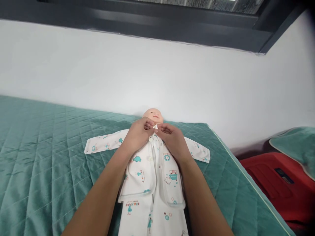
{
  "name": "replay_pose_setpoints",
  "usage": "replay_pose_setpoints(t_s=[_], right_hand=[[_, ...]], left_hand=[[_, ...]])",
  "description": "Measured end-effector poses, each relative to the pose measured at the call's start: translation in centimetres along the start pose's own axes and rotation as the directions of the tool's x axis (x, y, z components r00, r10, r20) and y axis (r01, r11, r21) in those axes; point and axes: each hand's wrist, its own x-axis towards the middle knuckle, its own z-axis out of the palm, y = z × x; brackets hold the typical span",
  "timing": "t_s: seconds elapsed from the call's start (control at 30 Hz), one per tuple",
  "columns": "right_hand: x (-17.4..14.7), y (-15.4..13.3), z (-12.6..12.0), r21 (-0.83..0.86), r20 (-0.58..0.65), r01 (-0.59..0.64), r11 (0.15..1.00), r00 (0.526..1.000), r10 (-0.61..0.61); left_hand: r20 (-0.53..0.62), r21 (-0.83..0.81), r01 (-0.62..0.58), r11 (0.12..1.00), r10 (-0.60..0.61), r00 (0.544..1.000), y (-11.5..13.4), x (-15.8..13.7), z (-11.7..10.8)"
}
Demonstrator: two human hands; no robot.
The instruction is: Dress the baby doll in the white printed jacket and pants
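A baby doll (153, 114) lies on its back, its head toward the wall. It wears a white printed baby jacket (169, 178) with buttons down the front and matching trousers (137, 219). Both sleeves stretch out sideways. At the collar, just below the doll's chin, my left hand (139, 132) pinches one front edge of the jacket near a button. Facing it, my right hand (171, 136) pinches the other edge, the fingertips of both almost meeting. Lower down, the jacket front hangs apart, with a pale button (150, 159) showing on the left flap.
A green quilted cover (49, 157) spreads under the doll, ending at a piped edge on the right. Beyond that edge stands a red plastic object (273, 183) with green cloth (295, 147) over it. A white wall (147, 75) and a dark window frame (137, 23) rise behind.
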Motion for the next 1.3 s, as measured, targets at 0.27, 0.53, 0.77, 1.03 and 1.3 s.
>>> replay_pose_setpoints(t_s=[0.27,0.53,0.77,1.03,1.3], right_hand=[[-0.1,-0.4,0.0,-0.104,0.046,-0.059,0.993,0.997,0.064],[-0.5,-1.2,0.3,-0.227,0.017,-0.066,0.972,0.997,0.072],[-0.8,-1.5,0.5,-0.231,0.027,-0.059,0.971,0.997,0.067],[-1.0,-1.3,-0.4,-0.179,0.091,-0.015,0.984,0.995,0.032],[-0.2,-0.5,-0.2,-0.16,-0.063,-0.015,0.987,0.998,0.005]], left_hand=[[0.077,-0.133,0.048,0.99,-0.038,0.996,0.0,-0.3,-0.3],[0.06,-0.198,0.118,0.973,-0.108,0.992,0.3,-0.3,0.2],[0.082,-0.124,0.091,0.988,-0.081,0.993,0.3,-0.3,-0.3],[0.04,0.136,-0.018,0.99,0.013,0.999,0.4,-0.3,-0.5],[0.06,0.27,-0.08,0.96,0.066,0.996,-0.1,-0.2,-0.6]])
